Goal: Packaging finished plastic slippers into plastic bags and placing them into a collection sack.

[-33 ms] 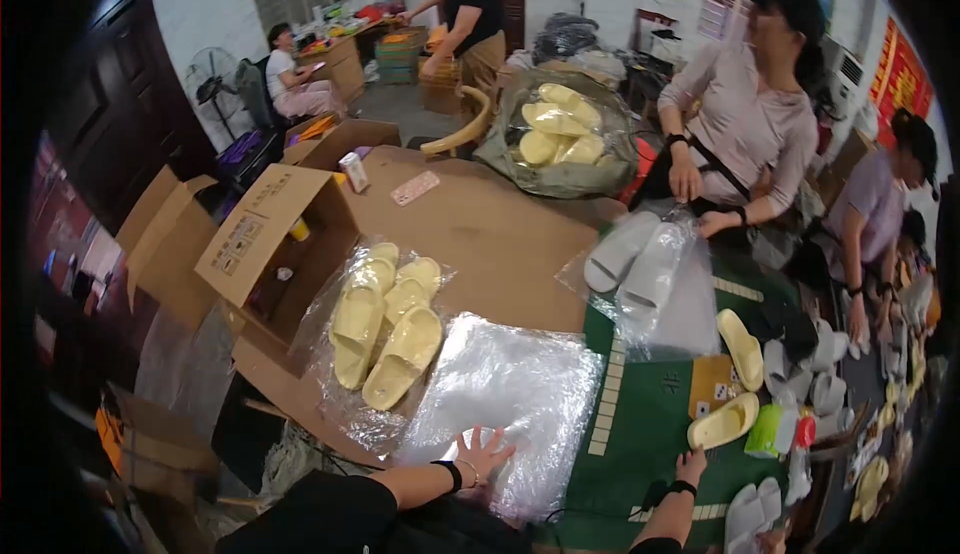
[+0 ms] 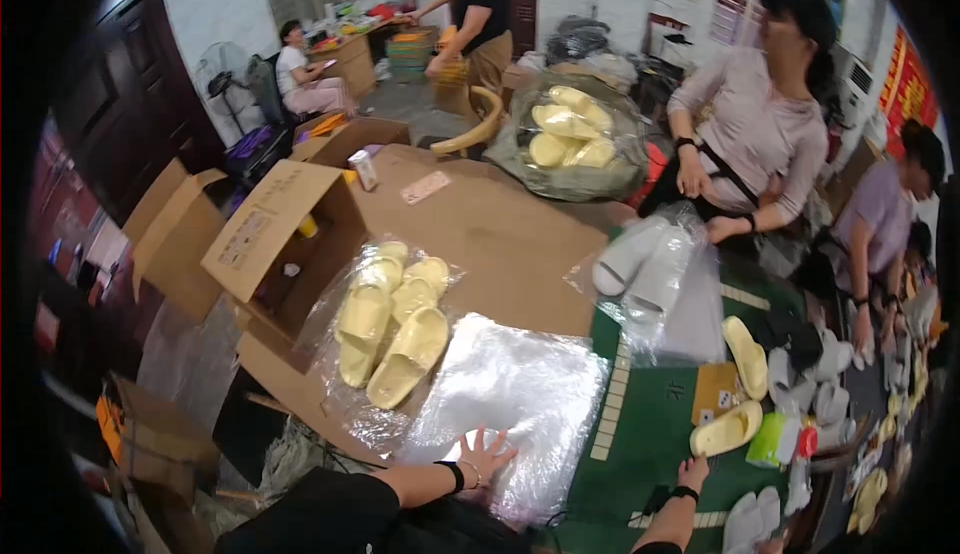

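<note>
My left hand [image 2: 485, 459] lies palm down, fingers spread, on a stack of shiny clear plastic bags [image 2: 525, 374]. Left of the stack, pale yellow slippers [image 2: 385, 324] rest in and on clear plastic. My right hand [image 2: 692, 474] is at the near-left end of a yellow slipper [image 2: 727, 429] on the green mat. Its fingers are small and blurred, so I cannot tell whether they grip the slipper. Another yellow slipper [image 2: 745, 356] lies just beyond, by a brown card [image 2: 714, 391].
An open carton [image 2: 285, 219] stands at the left, near a phone [image 2: 425, 187]. A big bag of yellow slippers [image 2: 570, 139] is at the far edge. Across the table, a person [image 2: 755, 134] holds bagged white slippers [image 2: 660, 264]. More slippers, a green-and-white pack [image 2: 768, 439] and a red-capped bottle [image 2: 803, 459] crowd the right.
The whole view has shifted slightly, so things sit a little lower and further right. My left hand stays on the plastic bags, and my right hand stays by the yellow slipper.
</note>
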Tool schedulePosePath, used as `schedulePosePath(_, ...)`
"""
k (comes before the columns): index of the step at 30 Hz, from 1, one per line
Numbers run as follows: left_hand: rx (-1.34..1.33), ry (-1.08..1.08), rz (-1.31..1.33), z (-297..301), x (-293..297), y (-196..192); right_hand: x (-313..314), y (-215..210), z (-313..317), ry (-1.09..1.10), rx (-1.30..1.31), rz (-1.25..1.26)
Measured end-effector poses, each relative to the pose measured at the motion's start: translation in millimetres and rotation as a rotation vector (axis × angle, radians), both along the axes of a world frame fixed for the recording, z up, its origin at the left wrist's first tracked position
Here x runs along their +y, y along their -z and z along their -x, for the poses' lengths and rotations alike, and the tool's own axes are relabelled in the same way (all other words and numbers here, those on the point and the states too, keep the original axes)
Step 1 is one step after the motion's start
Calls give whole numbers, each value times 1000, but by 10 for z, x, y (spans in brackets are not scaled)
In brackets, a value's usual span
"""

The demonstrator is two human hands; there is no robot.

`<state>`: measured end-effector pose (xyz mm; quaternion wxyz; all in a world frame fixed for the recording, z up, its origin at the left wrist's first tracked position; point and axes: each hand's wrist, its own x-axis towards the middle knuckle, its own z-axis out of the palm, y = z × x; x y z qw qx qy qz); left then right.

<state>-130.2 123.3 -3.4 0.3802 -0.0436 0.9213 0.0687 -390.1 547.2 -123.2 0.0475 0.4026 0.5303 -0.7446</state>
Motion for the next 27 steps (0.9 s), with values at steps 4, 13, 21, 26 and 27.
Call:
schedulePosePath(4,73,73,-85,104,12,38,1336,584,-2,-335,148,-432)
schedulePosePath(13,66,54,33,21,22,205,94,-194,286,-1,-404,-433)
schedulePosePath(21,-21,5,-56,97,-11,-53,-36,-16,-382,-279,-144,-493)
schedulePosePath(26,64,31,-9,9,-13,177,-170,28,-1495,-503,48,-337)
schedulePosePath(27,97,22,-9,-16,11,197,169,304,-1727,-665,82,-221)
